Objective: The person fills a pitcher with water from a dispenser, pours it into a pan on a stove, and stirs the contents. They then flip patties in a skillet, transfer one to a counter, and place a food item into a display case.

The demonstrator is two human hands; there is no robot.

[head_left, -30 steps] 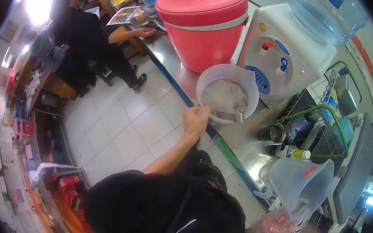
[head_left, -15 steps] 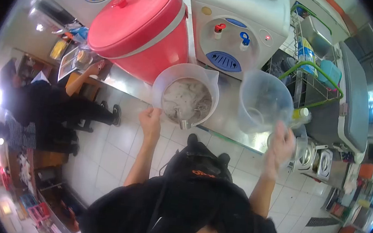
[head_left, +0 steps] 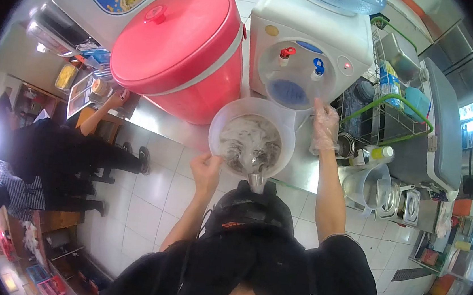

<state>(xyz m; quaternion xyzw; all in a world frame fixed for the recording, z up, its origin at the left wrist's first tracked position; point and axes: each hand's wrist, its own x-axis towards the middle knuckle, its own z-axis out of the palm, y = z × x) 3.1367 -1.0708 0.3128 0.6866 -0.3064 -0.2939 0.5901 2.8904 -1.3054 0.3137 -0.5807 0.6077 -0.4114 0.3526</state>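
Note:
A large translucent pitcher (head_left: 290, 131) with dark, foamy liquid stands at the counter's front edge. My left hand (head_left: 206, 170) is closed at its lower left rim, where the handle appears to be hidden in my fingers. A metal cup-like piece (head_left: 256, 182) hangs at the near rim. My right hand (head_left: 325, 127), in a clear plastic glove, grips a second translucent pitcher (head_left: 274, 83). This one is held up in front of the taps of the white water dispenser (head_left: 283, 21), its mouth around the tap area. Its handle is mostly hidden by my fingers.
A red lidded cooler (head_left: 173, 39) stands left of the dispenser. To the right are a green-edged wire rack (head_left: 387, 119), a yellow-capped bottle (head_left: 381, 153), another clear pitcher (head_left: 374, 186) and metal containers. Another person (head_left: 72, 143) in dark clothes is at the far left.
My right hand has raised its pitcher up and left, from over the counter to the dispenser taps. The liquid-filled pitcher and my left hand appear lower and further right as the view shifted.

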